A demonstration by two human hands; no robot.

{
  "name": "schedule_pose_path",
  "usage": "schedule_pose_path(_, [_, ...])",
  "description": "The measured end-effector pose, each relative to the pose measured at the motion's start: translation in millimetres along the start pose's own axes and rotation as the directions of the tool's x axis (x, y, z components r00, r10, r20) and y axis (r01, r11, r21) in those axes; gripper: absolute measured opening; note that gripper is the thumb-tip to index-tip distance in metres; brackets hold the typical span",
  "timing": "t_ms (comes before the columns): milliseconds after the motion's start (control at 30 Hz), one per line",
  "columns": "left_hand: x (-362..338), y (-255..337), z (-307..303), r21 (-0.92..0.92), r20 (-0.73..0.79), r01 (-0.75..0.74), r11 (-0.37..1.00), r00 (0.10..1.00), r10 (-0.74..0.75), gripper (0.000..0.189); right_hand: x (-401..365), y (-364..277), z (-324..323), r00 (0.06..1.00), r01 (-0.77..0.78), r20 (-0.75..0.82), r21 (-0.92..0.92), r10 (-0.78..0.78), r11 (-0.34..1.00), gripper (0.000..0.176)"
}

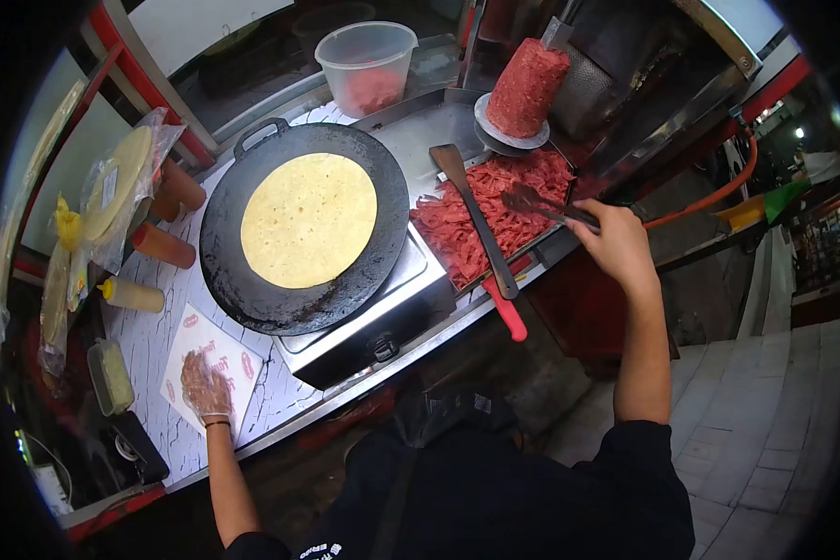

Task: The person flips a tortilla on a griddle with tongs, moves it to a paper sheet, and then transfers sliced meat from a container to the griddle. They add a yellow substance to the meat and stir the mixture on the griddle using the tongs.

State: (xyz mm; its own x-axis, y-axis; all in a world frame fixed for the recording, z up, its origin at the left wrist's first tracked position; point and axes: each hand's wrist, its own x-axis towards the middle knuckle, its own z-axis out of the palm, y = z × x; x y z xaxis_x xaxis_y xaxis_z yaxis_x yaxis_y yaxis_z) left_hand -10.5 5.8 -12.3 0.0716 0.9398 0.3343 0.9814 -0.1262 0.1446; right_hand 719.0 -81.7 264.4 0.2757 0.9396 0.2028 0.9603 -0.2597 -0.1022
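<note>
My right hand [618,245] grips dark tongs [543,203], whose tips reach into a heap of shaved red meat [443,231] in a metal tray. My left hand [203,385], in a clear plastic glove, lies flat on a sheet of printed white paper [238,347] on the counter. Between the hands, a round flatbread [310,220] rests on a black griddle pan [222,252] over a stove [383,331]. A dark spatula [473,210] lies across the meat, and a red-handled tool [506,310] pokes out at the tray's front edge.
A meat cone [529,89] stands on a spit behind the tray. A clear bucket [368,75] holds more red meat at the back. Sauce bottles [163,246], bagged flatbreads [119,182] and a small tub [112,375] line the left side. An orange hose [709,203] runs at right.
</note>
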Motion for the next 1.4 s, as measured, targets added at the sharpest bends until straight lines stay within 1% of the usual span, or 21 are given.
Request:
schedule_pose_path(33, [0.6, 0.0, -0.6, 0.006, 0.018, 0.016, 1.000, 1.000, -0.016, 0.052, 2.3, -3.0, -3.1, 1.000, -0.004, -0.028, 0.064, 0.005, 0.998, 0.036])
schedule_pose_path(167, [0.6, -0.8, 1.0, 0.017, 0.032, 0.002, 1.000, 0.999, -0.003, 0.053, 28.1, -16.5, 43.9, 0.997, -0.014, -0.080, 0.029, 0.016, 0.999, 0.033])
schedule_pose_path(233, [-0.5, -2.4, 2.2, 0.004, 0.027, 0.000, 1.000, 1.000, 0.000, 0.053, 23.1, -23.7, 64.2, 0.999, -0.026, 0.044, -0.055, 0.029, 0.998, 0.031])
schedule_pose_path(433, [0.1, 0.7, 0.8, -0.010, 0.026, 0.011, 1.000, 1.000, -0.010, 0.052, 1.4, -9.5, 34.3, 0.996, 0.033, 0.088, -0.086, -0.026, 0.996, 0.031])
schedule_pose_path(567, [1.2, 8.4, -5.8, -0.014, 0.022, 0.031, 0.999, 0.999, -0.030, 0.052, 0.1, -15.3, 16.7, 0.993, 0.077, -0.091, 0.083, -0.070, 0.994, 0.037])
schedule_pose_path(600, [-0.3, 7.8, -6.8, 0.001, 0.038, 0.054, 0.999, 0.998, -0.054, 0.053, -0.6, -26.3, 9.0, 0.993, 0.081, -0.098, 0.180, -0.065, 0.980, 0.036])
schedule_pose_path(633, [-0.5, 6.7, -5.5, 0.015, 0.031, 0.075, 0.997, 0.997, -0.076, 0.053, -0.4, -37.7, 5.4, 0.991, 0.104, -0.098, 0.191, -0.087, 0.976, 0.036])
schedule_pose_path(700, [-1.0, 4.5, -5.7, -0.004, -0.018, -0.031, 1.000, 0.999, 0.031, 0.053, -2.6, -65.6, 0.8, 0.968, 0.211, -0.203, 0.334, -0.149, 0.919, 0.035])
schedule_pose_path(733, [-0.1, 8.8, -10.0, -0.020, -0.005, -0.011, 1.000, 1.000, 0.011, 0.053, -4.8, -87.6, -1.3, 0.950, 0.270, -0.253, 0.356, -0.186, 0.895, 0.035])
schedule_pose_path(767, [1.3, 13.6, -14.2, -0.038, 0.009, 0.005, 0.999, 1.000, -0.004, 0.052, -8.7, -107.5, 1.9, 0.965, 0.244, -0.203, 0.444, -0.169, 0.862, 0.038])
schedule_pose_path(833, [0.4, 9.9, -9.7, -0.059, -0.008, -0.003, 0.998, 1.000, 0.002, 0.055, -15.9, -143.3, 13.1, 0.937, 0.348, -0.180, 0.472, -0.298, 0.810, 0.040])
schedule_pose_path(867, [-1.8, 7.6, -6.8, -0.070, -0.023, -0.010, 0.998, 1.000, 0.008, 0.054, -19.5, -154.5, 16.7, 0.916, 0.398, -0.112, 0.380, -0.386, 0.835, 0.040])
schedule_pose_path(900, [-3.2, 7.3, -5.1, -0.081, -0.039, -0.017, 0.997, 0.999, 0.014, 0.054, -22.5, -161.1, 19.6, 0.883, 0.469, -0.103, 0.263, -0.459, 0.843, 0.041])
schedule_pose_path(967, [-4.9, 5.0, -0.9, -0.134, -0.050, -0.006, 0.991, 0.999, 0.000, 0.056, -28.4, -163.9, 8.8, 0.861, 0.509, -0.126, 0.166, -0.494, 0.845, 0.044])
schedule_pose_path(1033, [-4.4, 3.0, -0.8, -0.192, -0.060, 0.007, 0.981, 0.998, -0.019, 0.057, -38.2, -162.5, -15.1, 0.887, 0.458, -0.164, 0.186, -0.433, 0.869, 0.045])
schedule_pose_path(1100, [-4.3, 4.2, -1.2, -0.309, -0.060, 0.020, 0.951, 0.997, -0.040, 0.053, -48.2, -151.9, -25.7, 0.877, 0.470, -0.143, 0.062, -0.459, 0.880, 0.046])
schedule_pose_path(1167, [-5.3, 6.0, -1.4, -0.352, -0.065, 0.036, 0.935, 0.996, -0.063, 0.053, -52.4, -158.1, -15.7, 0.841, 0.520, -0.170, -0.004, -0.513, 0.854, 0.048])
schedule_pose_path(1233, [-5.0, 4.4, -1.3, -0.394, -0.064, 0.014, 0.919, 0.997, -0.042, 0.052, -41.4, -198.2, 17.0, 0.791, 0.571, -0.272, 0.007, -0.548, 0.821, 0.046])
schedule_pose_path(1300, [-6.5, 3.5, 0.2, -0.399, -0.074, -0.013, 0.917, 0.997, -0.018, 0.052, -19.3, -239.1, 67.3, 0.770, 0.580, -0.343, 0.023, -0.538, 0.814, 0.030])
schedule_pose_path(1367, [-4.9, 3.7, -2.6, -0.443, -0.063, -0.032, 0.896, 0.998, 0.004, 0.051, -4.8, -289.2, 67.9, 0.748, 0.588, -0.361, -0.032, -0.558, 0.809, 0.028])
schedule_pose_path(1400, [-4.0, 5.2, -4.7, -0.467, -0.056, -0.032, 0.884, 0.998, 0.007, 0.051, 8.0, -292.7, 58.1, 0.739, 0.577, -0.408, -0.027, -0.536, 0.816, 0.029])
